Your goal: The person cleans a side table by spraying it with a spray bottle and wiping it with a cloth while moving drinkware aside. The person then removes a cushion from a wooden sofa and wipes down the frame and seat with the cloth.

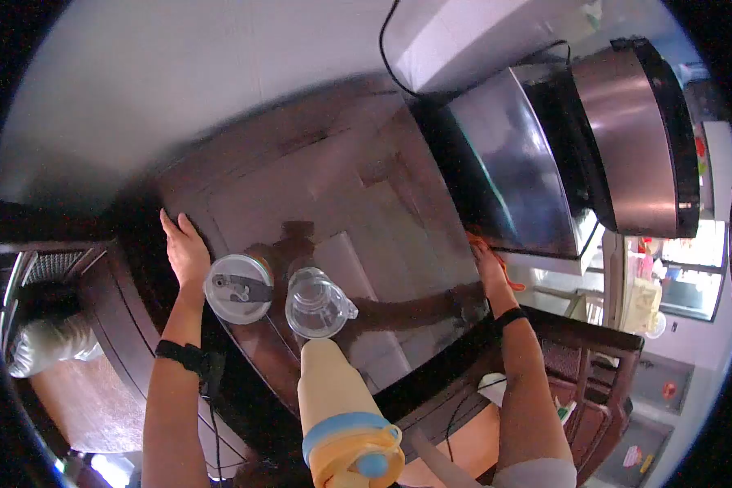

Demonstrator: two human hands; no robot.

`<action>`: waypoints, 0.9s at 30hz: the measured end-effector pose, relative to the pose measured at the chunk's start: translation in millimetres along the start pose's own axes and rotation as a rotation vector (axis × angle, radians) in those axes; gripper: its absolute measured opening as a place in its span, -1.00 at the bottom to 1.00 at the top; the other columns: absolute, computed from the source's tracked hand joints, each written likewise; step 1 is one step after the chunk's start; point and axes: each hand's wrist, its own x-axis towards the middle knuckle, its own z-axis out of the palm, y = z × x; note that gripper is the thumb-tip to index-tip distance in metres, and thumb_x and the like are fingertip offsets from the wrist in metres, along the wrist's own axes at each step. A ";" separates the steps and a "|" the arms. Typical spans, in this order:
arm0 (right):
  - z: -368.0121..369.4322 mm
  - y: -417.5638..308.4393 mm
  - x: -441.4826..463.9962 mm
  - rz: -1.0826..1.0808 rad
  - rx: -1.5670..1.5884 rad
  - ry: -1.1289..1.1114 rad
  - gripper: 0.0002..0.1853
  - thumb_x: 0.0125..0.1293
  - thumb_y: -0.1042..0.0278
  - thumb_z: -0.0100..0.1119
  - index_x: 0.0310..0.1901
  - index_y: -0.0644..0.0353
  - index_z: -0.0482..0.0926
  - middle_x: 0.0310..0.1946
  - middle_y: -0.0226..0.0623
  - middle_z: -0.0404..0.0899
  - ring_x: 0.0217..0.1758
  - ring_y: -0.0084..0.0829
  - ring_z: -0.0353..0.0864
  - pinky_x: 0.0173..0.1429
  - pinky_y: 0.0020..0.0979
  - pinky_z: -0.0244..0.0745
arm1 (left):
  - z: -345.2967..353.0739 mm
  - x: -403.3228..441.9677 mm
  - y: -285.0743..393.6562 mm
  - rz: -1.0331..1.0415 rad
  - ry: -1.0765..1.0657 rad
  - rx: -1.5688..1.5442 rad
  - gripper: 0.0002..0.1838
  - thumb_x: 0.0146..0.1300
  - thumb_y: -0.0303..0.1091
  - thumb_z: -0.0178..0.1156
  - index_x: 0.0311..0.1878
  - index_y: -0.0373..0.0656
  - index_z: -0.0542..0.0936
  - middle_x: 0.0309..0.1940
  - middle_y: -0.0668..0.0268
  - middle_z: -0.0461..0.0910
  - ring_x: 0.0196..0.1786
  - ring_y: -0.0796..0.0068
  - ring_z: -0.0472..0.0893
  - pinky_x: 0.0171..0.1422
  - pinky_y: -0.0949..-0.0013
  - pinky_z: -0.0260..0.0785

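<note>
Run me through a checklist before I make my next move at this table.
1. Left hand free of objects, at the edge of the table: ok.
2. Right hand firmly gripping the orange cloth: cannot tell; they are together at the opposite edge.
3. Clear pitcher standing upright: ok.
4. Round container covered on top: ok.
5. Cream bottle capped: ok, with a blue and yellow top.
6. Tabletop free of objects: not ok; pitcher, container and bottle stand on it.
</note>
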 end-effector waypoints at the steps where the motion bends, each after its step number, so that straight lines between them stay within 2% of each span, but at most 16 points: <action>1: 4.0 -29.4 24.4 0.265 0.377 0.140 -0.35 0.40 0.24 -0.02 0.41 0.44 0.10 0.53 -0.17 -0.06 0.58 -0.18 -0.07 0.59 -0.21 -0.13 | 0.3 -4.1 -0.7 0.018 -0.009 0.008 -0.38 0.52 0.01 -0.25 0.46 -0.19 0.08 0.14 -0.20 0.48 0.15 -0.23 0.49 0.22 -0.02 0.35; 2: 8.2 -61.2 51.0 0.469 0.780 0.392 -0.37 0.39 0.27 -0.02 0.39 0.47 0.14 0.51 -0.11 0.02 0.56 -0.11 -0.01 0.58 -0.19 -0.07 | -5.8 -8.0 7.5 0.008 -0.025 -0.017 -0.39 0.52 0.00 -0.24 0.46 -0.20 0.08 0.13 -0.22 0.49 0.15 -0.24 0.49 0.22 -0.02 0.36; 4: 47.0 -7.7 63.6 0.797 1.797 0.809 -0.45 0.34 0.38 -0.05 0.32 0.48 0.24 0.41 -0.03 0.20 0.49 -0.05 0.14 0.53 -0.18 0.10 | -6.1 -6.4 9.3 0.007 -0.026 -0.003 -0.39 0.51 0.00 -0.24 0.46 -0.19 0.08 0.12 -0.22 0.49 0.15 -0.24 0.49 0.21 -0.02 0.36; 5: 68.2 60.9 31.8 0.896 1.902 0.862 -0.48 0.30 0.45 -0.06 0.28 0.48 0.29 0.35 0.00 0.29 0.45 -0.04 0.21 0.50 -0.19 0.17 | -5.5 -7.4 8.1 0.006 -0.026 0.009 -0.39 0.51 0.00 -0.23 0.45 -0.19 0.09 0.12 -0.22 0.49 0.15 -0.24 0.49 0.21 -0.02 0.36; 7: 106.0 138.0 2.9 1.292 1.457 1.038 -0.52 0.33 0.51 -0.17 0.28 0.41 0.33 0.31 -0.01 0.35 0.42 -0.10 0.26 0.47 -0.20 0.21 | -1.3 -4.9 4.2 0.006 -0.028 0.017 -0.39 0.51 0.01 -0.24 0.45 -0.18 0.09 0.12 -0.22 0.49 0.15 -0.24 0.48 0.21 -0.02 0.36; 8: 102.7 129.8 5.2 1.295 1.468 1.024 -0.52 0.33 0.51 -0.17 0.28 0.41 0.33 0.31 -0.01 0.35 0.42 -0.10 0.26 0.47 -0.20 0.21 | -2.4 -5.1 5.4 -0.032 -0.047 0.015 -0.39 0.51 0.02 -0.25 0.46 -0.17 0.09 0.13 -0.21 0.48 0.16 -0.24 0.48 0.22 -0.02 0.36; 10: 92.7 108.7 21.0 1.197 1.785 1.070 -0.50 0.31 0.50 -0.16 0.30 0.34 0.33 0.30 0.00 0.36 0.41 -0.09 0.28 0.47 -0.20 0.21 | 1.2 -0.2 -0.9 -0.048 -0.054 0.022 -0.38 0.51 0.05 -0.28 0.46 -0.16 0.08 0.18 -0.17 0.47 0.18 -0.24 0.47 0.25 -0.03 0.33; 11: 74.1 82.5 25.7 1.042 1.820 0.814 -0.51 0.35 0.47 -0.18 0.32 0.29 0.32 0.32 -0.02 0.35 0.40 -0.08 0.29 0.48 -0.19 0.19 | 0.3 -0.9 1.8 -0.046 -0.053 0.011 -0.38 0.51 0.05 -0.28 0.46 -0.16 0.08 0.18 -0.17 0.47 0.18 -0.24 0.47 0.25 -0.03 0.33; 12: 48.4 40.0 34.7 0.876 2.107 0.751 -0.48 0.33 0.48 -0.16 0.34 0.32 0.30 0.36 -0.05 0.30 0.43 -0.10 0.25 0.51 -0.23 0.15 | -1.9 -3.7 4.0 -0.050 -0.058 0.019 -0.38 0.51 0.05 -0.29 0.46 -0.16 0.08 0.18 -0.16 0.46 0.18 -0.24 0.46 0.26 -0.03 0.32; 15: 9.8 -66.6 24.0 0.655 1.798 0.652 -0.51 0.28 0.45 -0.07 0.26 0.40 0.38 0.38 -0.18 0.29 0.47 -0.17 0.20 0.55 -0.23 0.06 | -4.4 -3.4 6.4 -0.035 -0.054 0.006 -0.37 0.51 0.05 -0.28 0.47 -0.16 0.07 0.19 -0.15 0.46 0.18 -0.24 0.46 0.27 -0.03 0.31; 17: 11.2 -84.1 3.0 0.602 1.698 0.630 -0.53 0.27 0.43 -0.03 0.21 0.43 0.43 0.36 -0.22 0.31 0.47 -0.20 0.21 0.56 -0.21 0.04 | -1.4 -3.4 3.6 -0.026 -0.059 0.004 -0.37 0.51 0.05 -0.28 0.47 -0.16 0.07 0.20 -0.16 0.45 0.19 -0.24 0.46 0.27 -0.03 0.32; 19: 22.3 -75.3 -28.1 1.112 1.535 0.727 -0.55 0.28 0.38 -0.01 0.16 0.40 0.47 0.35 -0.22 0.33 0.45 -0.16 0.23 0.54 -0.15 0.07 | 3.9 -1.7 -3.6 0.005 -0.016 -0.005 -0.37 0.51 0.05 -0.28 0.47 -0.15 0.06 0.19 -0.18 0.46 0.18 -0.25 0.47 0.25 -0.04 0.33; 20: 22.3 -65.6 -48.5 1.315 1.922 0.617 -0.61 0.26 0.37 0.03 0.09 0.33 0.53 0.34 -0.20 0.33 0.44 -0.11 0.23 0.51 -0.06 0.11 | 4.8 -2.3 -4.1 0.008 -0.025 -0.013 -0.37 0.51 0.05 -0.28 0.47 -0.15 0.06 0.19 -0.18 0.46 0.18 -0.25 0.47 0.25 -0.04 0.33; 21: 31.9 -62.2 -65.8 1.316 1.918 0.606 -0.61 0.26 0.37 0.03 0.09 0.33 0.53 0.34 -0.20 0.33 0.44 -0.11 0.23 0.51 -0.06 0.11 | 4.2 -3.2 -5.3 0.032 -0.009 -0.019 -0.37 0.51 0.05 -0.27 0.47 -0.14 0.06 0.18 -0.19 0.46 0.17 -0.26 0.47 0.24 -0.04 0.33; 23: 51.5 -56.7 -87.4 1.413 1.503 0.491 -0.63 0.28 0.38 0.04 0.11 0.27 0.51 0.35 -0.18 0.33 0.44 -0.07 0.22 0.47 0.07 0.11 | 3.4 -1.8 -1.9 0.063 0.013 -0.035 -0.37 0.51 0.05 -0.26 0.48 -0.13 0.05 0.18 -0.20 0.46 0.16 -0.26 0.47 0.24 -0.04 0.34; 27: 49.1 -54.8 -63.4 1.658 1.485 0.518 -0.59 0.34 0.40 -0.04 0.21 0.26 0.41 0.39 -0.13 0.27 0.43 -0.02 0.25 0.46 0.17 0.05 | 3.3 0.1 -6.4 0.002 -0.050 0.008 -0.37 0.51 0.06 -0.26 0.48 -0.11 0.04 0.18 -0.19 0.46 0.15 -0.27 0.48 0.23 -0.05 0.35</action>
